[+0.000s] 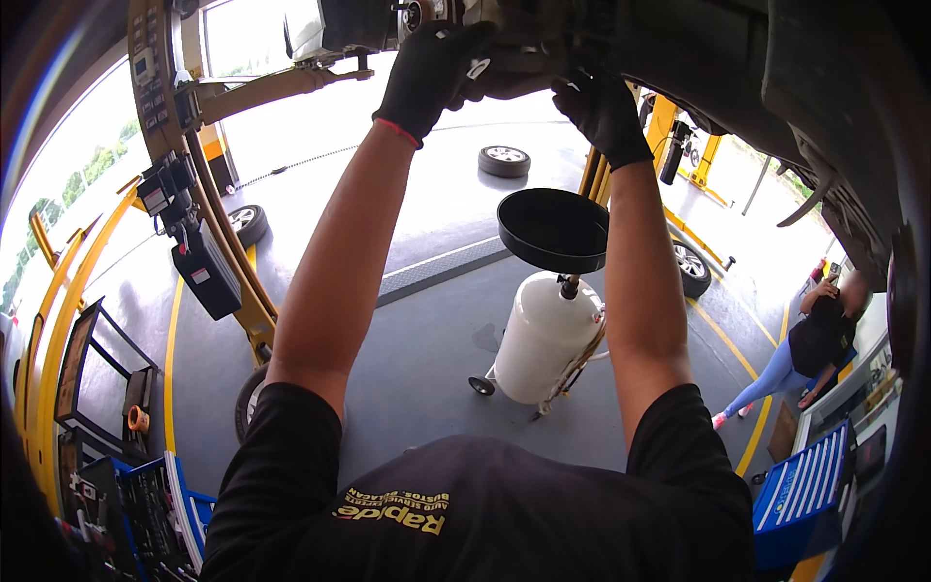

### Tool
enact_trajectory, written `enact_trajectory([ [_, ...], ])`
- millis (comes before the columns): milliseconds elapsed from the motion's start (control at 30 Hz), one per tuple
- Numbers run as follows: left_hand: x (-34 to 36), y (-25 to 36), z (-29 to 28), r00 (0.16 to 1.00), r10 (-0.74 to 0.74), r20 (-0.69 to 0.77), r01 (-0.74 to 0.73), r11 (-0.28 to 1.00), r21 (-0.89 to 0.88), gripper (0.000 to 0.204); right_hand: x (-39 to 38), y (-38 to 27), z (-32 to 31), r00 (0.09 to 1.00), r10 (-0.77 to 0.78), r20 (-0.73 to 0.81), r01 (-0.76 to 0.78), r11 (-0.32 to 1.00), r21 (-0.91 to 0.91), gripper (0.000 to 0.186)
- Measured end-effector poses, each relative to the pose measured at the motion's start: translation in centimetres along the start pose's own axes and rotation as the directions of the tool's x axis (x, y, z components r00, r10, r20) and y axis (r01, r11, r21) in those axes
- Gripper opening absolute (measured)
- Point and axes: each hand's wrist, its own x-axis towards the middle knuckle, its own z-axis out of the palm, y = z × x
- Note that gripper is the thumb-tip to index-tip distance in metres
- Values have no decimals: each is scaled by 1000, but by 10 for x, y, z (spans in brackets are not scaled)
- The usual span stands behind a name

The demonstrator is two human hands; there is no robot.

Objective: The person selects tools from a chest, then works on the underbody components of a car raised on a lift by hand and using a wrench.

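Top-ctr of frame: raised veh. underside (693, 58) w/ wheel hub (417, 14). Just below hub, L hand (436, 73), gloved, curled; R hand (603, 109), gloved, fingers bent narrow. Grip on anything: can't tell. Best brace both wrists, sight contact pts before applying force. Count: 2 hands, 1 hub, 1 drain pan (553, 231) over 1 white tank (545, 335) mid-frame, 4 wheels (504, 167), 1 bystander (820, 335) far right.

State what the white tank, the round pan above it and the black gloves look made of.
White tank: probably painted metal, smooth with a soft gloss, judging by the light sheen on its rounded top. Round pan: black, plastic or coated metal; its low sheen leaves that open. Gloves: likely stretchy fabric, matte black, fitting closely.
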Motion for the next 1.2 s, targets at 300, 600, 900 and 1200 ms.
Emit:
enact_trajectory([
  [300,1,-4,-3,998,59,20,-60,997,46,35,-4,0,16,999,-21,-35,14,979,-203,28],
  [600,1,-2,6,1000,22,-3,-22,1000,-16,37,28,-1,-41,950,177,258,-84,939,-334,30],
  [900,1,9,-6,996,-40,76,26,984,174,29,4,-8,4,995,-81,61,93,971,-219,31],
  [1200,4,0,-10,991,103,79,-113,985,132,40,19,-11,-13,950,201,240,-110,932,-346,33],
])
